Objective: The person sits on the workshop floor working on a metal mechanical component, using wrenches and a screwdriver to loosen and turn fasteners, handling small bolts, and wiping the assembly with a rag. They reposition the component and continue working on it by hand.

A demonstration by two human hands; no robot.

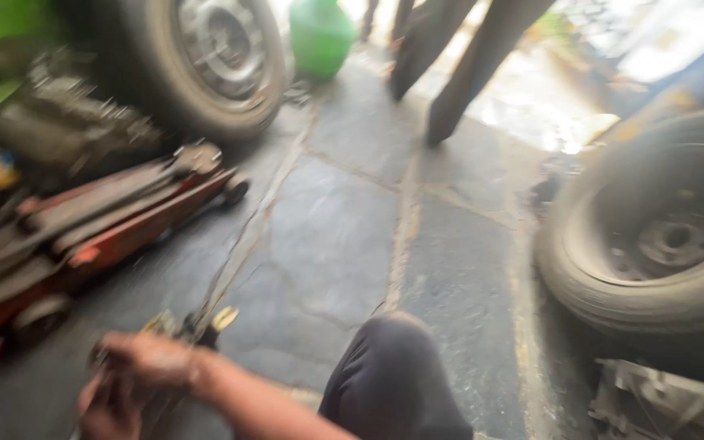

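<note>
Red steel floor jack point(99, 236) lies on grey stone floor point(344, 236); worn black tyres point(653, 244) and a green plastic container point(320, 37) stand nearby.

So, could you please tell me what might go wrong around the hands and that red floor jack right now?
The red floor jack lies close beside the hands, so a shifting handle could pinch fingers. The loose wheel leaning at the right might tip or roll toward the knee. A bystander's legs stand close ahead on the stone floor; tripping seems possible.

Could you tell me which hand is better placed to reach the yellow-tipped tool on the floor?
Probably the right hand: it lies just beside the yellow-tipped tool, while the left hand sits lower at the frame edge, farther off. Blur hides both grips.
</note>
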